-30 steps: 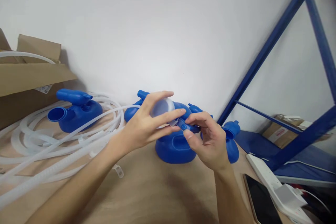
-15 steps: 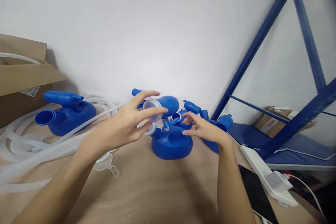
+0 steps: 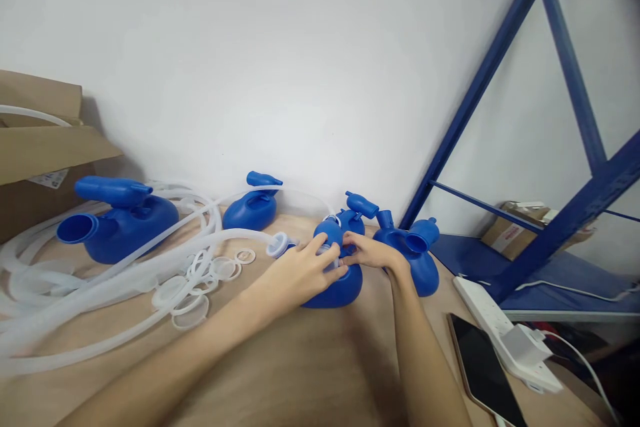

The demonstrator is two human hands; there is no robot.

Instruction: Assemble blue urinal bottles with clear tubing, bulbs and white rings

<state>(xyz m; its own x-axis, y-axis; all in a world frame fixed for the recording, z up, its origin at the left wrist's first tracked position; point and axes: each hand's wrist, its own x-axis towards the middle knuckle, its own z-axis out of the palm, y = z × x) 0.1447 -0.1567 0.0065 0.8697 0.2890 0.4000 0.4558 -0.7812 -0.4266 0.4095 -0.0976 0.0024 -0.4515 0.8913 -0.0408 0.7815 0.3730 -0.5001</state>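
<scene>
In the middle of the table stands a squat blue plastic bottle [image 3: 343, 290], its top mostly covered by my hands. My left hand [image 3: 303, 273] is closed around a blue curved mouthpiece [image 3: 329, 229] with a clear cap at its near end, just above the bottle. My right hand [image 3: 374, 253] has its fingers bent and pressed against the right side of the same mouthpiece; their tips are partly hidden. A white cap [image 3: 277, 245] with a clear hose [image 3: 235, 234] sits left of my left hand, at the bottle's spout.
Other blue bottles stand at the left [image 3: 127, 230], back [image 3: 253, 210] and right [image 3: 423, 270]. Clear lids and rings [image 3: 190, 310] lie among coiled hoses. A cardboard box [image 3: 45, 153], phone [image 3: 483, 360], power strip [image 3: 480, 313] and blue rack [image 3: 475, 93] border the table.
My left hand has brought the mouthpiece down and slightly right towards the bottle. My right hand, spread before, has moved slightly and closed in on the mouthpiece. More rings and lids show at left.
</scene>
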